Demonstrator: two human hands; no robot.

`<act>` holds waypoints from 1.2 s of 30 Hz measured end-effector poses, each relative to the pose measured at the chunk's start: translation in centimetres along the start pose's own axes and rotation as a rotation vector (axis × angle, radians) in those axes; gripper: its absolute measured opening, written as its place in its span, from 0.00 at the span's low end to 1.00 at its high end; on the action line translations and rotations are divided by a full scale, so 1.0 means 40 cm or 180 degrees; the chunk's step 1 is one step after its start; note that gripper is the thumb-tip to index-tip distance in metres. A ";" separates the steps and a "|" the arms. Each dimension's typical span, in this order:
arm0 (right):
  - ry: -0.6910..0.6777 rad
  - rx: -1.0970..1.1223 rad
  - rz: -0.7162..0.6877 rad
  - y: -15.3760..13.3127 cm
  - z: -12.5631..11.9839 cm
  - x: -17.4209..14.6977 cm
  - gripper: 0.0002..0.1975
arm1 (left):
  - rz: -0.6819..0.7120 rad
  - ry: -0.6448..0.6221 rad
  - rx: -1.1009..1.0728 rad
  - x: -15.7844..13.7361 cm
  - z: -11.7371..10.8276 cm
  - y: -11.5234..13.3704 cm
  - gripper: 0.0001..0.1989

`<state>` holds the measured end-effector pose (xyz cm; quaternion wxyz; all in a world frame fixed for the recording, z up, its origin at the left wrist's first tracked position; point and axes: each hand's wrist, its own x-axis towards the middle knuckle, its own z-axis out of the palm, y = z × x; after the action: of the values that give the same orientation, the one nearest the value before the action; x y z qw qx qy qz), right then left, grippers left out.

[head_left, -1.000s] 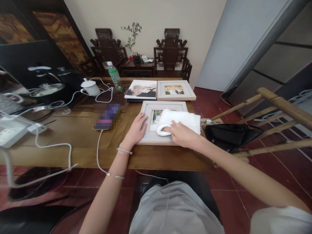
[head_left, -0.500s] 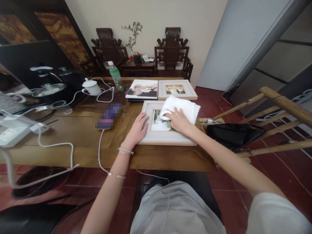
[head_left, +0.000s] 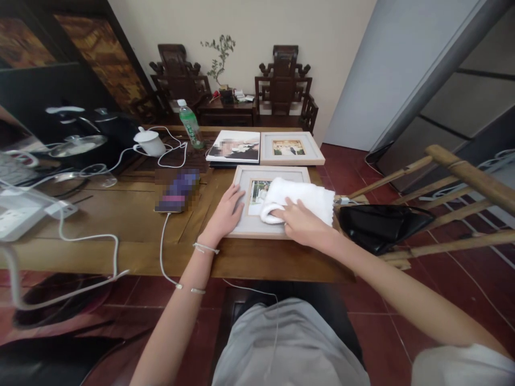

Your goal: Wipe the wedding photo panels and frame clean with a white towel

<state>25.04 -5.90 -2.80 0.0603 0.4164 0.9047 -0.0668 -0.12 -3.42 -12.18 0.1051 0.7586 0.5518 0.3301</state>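
A picture frame with a pale wooden edge lies flat near the table's front edge. My left hand rests over its left edge, fingers stretched out and slightly apart. A white cloth is gripped by my right hand and lies against the frame's right half, hiding most of the photo there. Behind it, a second picture frame lies next to a white-edged photo panel.
Left on the wooden table are a phone on a white cable, a green-labelled bottle, a lidded white cup and a power strip. A bamboo chair holding a black bag stands at the right.
My right hand has moved the cloth down towards me and slightly right over the frame, uncovering the photo's upper part. My left hand has stayed on the left edge.
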 end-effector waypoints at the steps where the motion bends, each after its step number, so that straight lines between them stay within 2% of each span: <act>1: 0.0094 0.0005 -0.0008 0.008 0.008 0.005 0.32 | 0.0002 0.0002 0.0006 0.000 -0.001 0.000 0.22; 9: 0.0726 -0.0159 0.0138 0.096 0.024 0.141 0.31 | 0.0049 0.0039 0.0025 -0.001 -0.003 -0.005 0.22; 13: 0.0773 -0.0250 0.0201 0.112 0.023 0.179 0.34 | 0.0037 0.0031 0.0022 -0.001 -0.003 -0.007 0.21; 17: 0.0488 -0.0233 0.0187 0.082 0.021 0.141 0.34 | 0.0054 0.0018 0.0032 -0.002 -0.001 -0.005 0.22; 24: -0.0174 0.0039 -0.0113 -0.034 -0.022 -0.005 0.32 | 0.0043 -0.0008 0.0036 -0.002 0.001 0.001 0.21; 26: -0.0245 0.0111 -0.0222 -0.060 -0.032 -0.030 0.31 | 0.0031 -0.0022 0.0047 -0.001 -0.001 0.001 0.21; 31: -0.0033 0.0245 -0.0350 -0.064 -0.009 -0.012 0.31 | 0.0084 -0.0002 0.0092 -0.002 -0.002 -0.003 0.22; 36: 0.0470 0.0304 -0.0206 0.006 0.032 0.069 0.33 | 0.0100 0.0062 0.0034 -0.002 0.003 -0.008 0.21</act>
<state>23.53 -3.91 -4.53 -0.0287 0.3932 0.9155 -0.0809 -0.31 -3.37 -12.45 0.0904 0.7645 0.5426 0.3361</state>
